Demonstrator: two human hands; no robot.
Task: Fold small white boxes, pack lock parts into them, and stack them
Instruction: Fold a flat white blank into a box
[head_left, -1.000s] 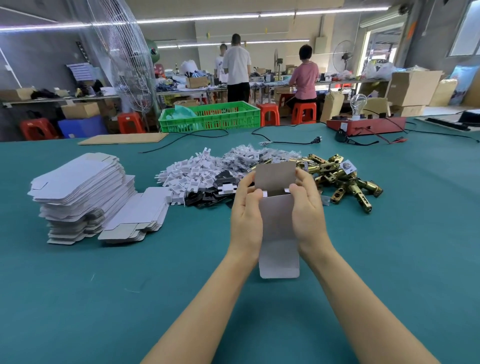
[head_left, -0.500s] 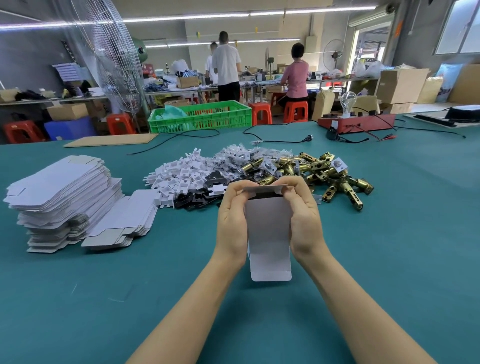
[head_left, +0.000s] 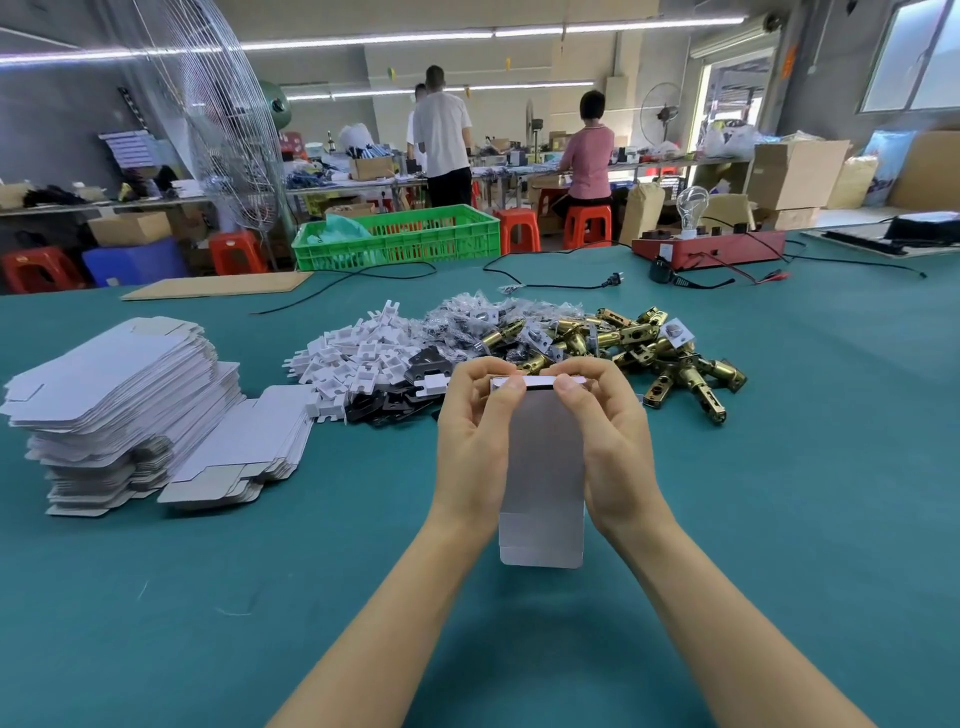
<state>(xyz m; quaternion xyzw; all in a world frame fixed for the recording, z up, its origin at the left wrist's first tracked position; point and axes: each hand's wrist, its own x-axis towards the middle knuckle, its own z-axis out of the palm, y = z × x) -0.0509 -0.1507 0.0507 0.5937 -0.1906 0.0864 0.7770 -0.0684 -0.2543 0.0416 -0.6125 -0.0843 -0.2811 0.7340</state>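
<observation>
Above the green table (head_left: 208, 597), both hands (head_left: 540, 436) pinch the white box (head_left: 543, 467) upright between them.

One partly folded white cardboard box (head_left: 540, 457) in two hands. Left of it, two stacks of flat white box blanks (head_left: 119, 395). Beyond it, one heap each: white plastic inserts (head_left: 353, 358), black plastic plates (head_left: 395, 402), brass latch bolts (head_left: 670, 358). One green plastic crate (head_left: 400, 239).
</observation>
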